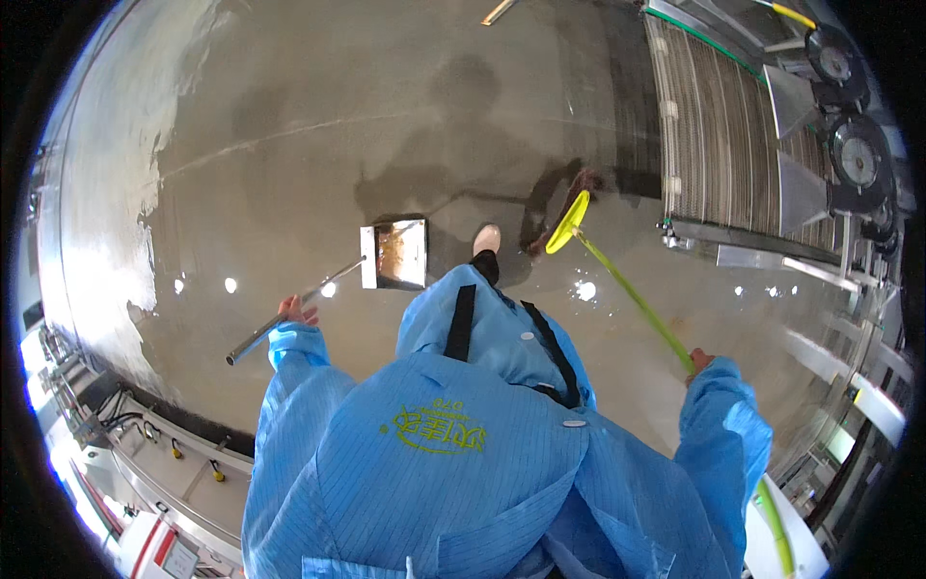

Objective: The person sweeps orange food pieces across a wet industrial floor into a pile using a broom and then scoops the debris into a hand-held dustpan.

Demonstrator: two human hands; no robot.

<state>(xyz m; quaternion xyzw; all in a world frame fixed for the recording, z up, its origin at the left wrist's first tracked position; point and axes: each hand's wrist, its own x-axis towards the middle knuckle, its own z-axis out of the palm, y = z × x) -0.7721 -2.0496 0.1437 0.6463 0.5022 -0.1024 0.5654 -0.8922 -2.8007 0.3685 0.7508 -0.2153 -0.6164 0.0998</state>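
My left hand (pixel 301 311) grips the metal pole of a long-handled dustpan (pixel 420 253). The steel pan rests on the wet floor, with some brownish matter or a reflection inside that I cannot tell apart. In my right hand (pixel 699 365) is the green pole of a broom (pixel 569 224), gripped partway along its length. The broom's yellow-green head is down at floor level, right of the pan, with dark bristles on its far side. Both arms are in blue sleeves, held apart. Between the two tools shows one pale shoe (pixel 487 239).
The grey floor (pixel 280 174) is wet and shiny, with a whitish patch at left. A slatted conveyor machine (pixel 714 125) with dark wheels (pixel 857 154) stands at far right. Steel equipment (pixel 188 463) lines the lower left. A stick end (pixel 499 12) shows at the top.
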